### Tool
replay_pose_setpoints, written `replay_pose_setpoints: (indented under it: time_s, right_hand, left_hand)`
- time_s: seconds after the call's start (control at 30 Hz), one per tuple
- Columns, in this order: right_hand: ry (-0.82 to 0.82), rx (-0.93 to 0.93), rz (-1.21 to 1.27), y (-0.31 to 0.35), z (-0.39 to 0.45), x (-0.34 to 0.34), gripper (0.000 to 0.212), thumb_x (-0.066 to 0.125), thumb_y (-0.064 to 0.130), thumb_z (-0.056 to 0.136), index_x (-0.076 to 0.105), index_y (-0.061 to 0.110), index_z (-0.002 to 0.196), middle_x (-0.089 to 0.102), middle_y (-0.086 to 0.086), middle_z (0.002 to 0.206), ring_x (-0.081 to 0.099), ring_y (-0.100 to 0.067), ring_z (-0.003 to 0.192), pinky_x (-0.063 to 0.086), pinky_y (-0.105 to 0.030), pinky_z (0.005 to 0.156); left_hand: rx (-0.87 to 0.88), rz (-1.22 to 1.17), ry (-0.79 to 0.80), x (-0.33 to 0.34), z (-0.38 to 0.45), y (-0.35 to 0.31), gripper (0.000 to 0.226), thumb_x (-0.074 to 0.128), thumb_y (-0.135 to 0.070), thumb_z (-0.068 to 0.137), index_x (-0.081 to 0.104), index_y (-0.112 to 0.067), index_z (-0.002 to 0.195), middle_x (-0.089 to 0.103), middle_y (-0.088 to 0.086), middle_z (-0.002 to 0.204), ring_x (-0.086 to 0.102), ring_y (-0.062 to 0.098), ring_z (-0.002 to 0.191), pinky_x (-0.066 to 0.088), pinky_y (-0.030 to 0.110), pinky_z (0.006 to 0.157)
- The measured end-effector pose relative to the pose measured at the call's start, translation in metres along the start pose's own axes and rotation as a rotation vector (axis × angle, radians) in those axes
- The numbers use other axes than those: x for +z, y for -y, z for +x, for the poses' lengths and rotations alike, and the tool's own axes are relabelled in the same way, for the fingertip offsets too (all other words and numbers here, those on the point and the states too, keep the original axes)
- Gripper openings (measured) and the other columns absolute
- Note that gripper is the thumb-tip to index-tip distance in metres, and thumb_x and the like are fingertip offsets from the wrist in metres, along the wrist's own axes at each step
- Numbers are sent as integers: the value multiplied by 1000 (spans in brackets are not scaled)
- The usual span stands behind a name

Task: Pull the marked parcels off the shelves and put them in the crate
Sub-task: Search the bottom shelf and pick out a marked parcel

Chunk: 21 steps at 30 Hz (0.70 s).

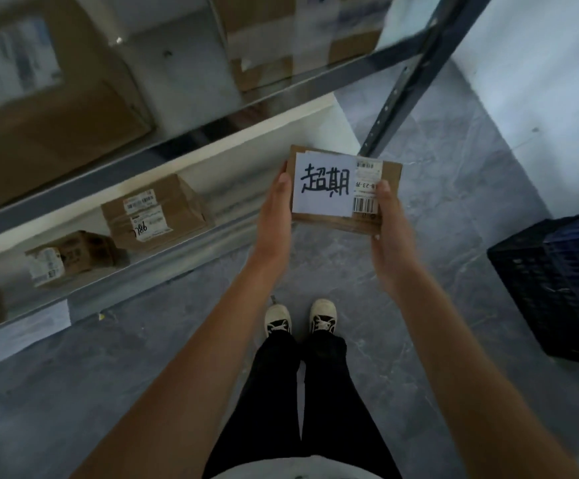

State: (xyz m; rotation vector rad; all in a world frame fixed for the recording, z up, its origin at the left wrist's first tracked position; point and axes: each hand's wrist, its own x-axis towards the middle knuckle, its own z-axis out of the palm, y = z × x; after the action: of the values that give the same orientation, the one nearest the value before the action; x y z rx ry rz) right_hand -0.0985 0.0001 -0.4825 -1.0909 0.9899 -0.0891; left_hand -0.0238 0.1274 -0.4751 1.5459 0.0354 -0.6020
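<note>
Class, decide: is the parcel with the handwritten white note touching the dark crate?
Apart. The head view shows the parcel held by both hands above the floor, with bare floor between it and the crate.

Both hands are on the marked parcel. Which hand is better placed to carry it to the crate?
Right, probably. The crate stands on the floor on the person's right; the right hand grips the parcel on that edge, the left hand on the far one.

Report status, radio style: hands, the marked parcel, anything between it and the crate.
Left hand and right hand grip marked parcel by its ends, off the shelf. Crate to the right, parcel not in it. Bare floor between, nothing in the way.
</note>
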Motion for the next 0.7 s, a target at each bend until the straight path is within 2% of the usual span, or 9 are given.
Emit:
replay_pose_setpoints:
  time_s: [0.1,0.2,0.3,0.4,0.47,0.5,0.57,0.63,0.7]
  right_hand:
    - [-61,-50,50,28,-18,-20,45,47,50,97,59,19,128,70,0,118,62,-15,114,39,-32,100]
    - [-128,-118,123,55,-30,-40,38,47,43,99,63,16,121,72,-2,110,66,-16,107,46,-35,103]
    - [-221,-156,179,73,-37,-64,41,49,46,97,62,16,124,71,-3,113,66,-17,108,46,-39,105]
    - [-324,-187,215,91,-42,-96,61,52,58,87,51,22,136,67,-1,122,62,-17,114,45,-42,106]
    - [-384,-195,251,100,-46,-124,59,52,55,91,44,22,140,65,-1,124,61,-16,114,44,-43,107]
    - [-403,-197,272,104,-48,-140,54,50,51,95,43,21,140,64,-1,124,61,-15,113,43,-43,107]
    - [-439,-210,297,110,-52,-172,51,50,48,96,43,22,139,64,0,124,60,-15,114,43,-43,108]
    - [-483,-223,297,116,-55,-204,53,50,52,94,45,24,139,64,1,126,59,-15,117,42,-43,109]
    - [-526,-232,287,123,-60,-236,52,48,52,95,46,25,140,63,2,127,58,-13,117,41,-41,109]
  left_hand:
    - [29,33,74,25,-5,-29,39,25,-27,106,51,-14,132,62,-17,107,61,-17,89,45,4,73]
    - [61,103,163,55,-5,-54,45,23,-33,106,51,-14,136,63,-9,117,61,-9,100,47,9,81]
    - [97,160,257,90,-9,-76,46,23,-35,105,48,-17,139,63,-10,118,61,-7,103,47,9,82]
    - [122,181,312,133,-16,-91,37,24,-27,106,57,-21,122,64,-10,107,64,-11,89,47,7,72]
    - [140,206,323,166,-23,-101,33,26,-23,106,59,-28,106,65,-9,101,64,-7,86,48,10,72]
    - [141,220,336,184,-26,-103,31,27,-26,105,59,-29,105,65,-7,102,64,-4,90,48,13,75]
    - [139,276,384,218,-34,-105,36,29,-45,101,60,-30,114,64,-1,114,61,9,108,49,27,91]
    - [155,304,456,250,-39,-100,59,30,-66,90,57,-30,127,58,6,130,55,21,121,44,45,104]
    - [136,301,503,282,-45,-93,75,32,-75,81,51,-27,136,53,7,136,52,22,124,40,48,108]
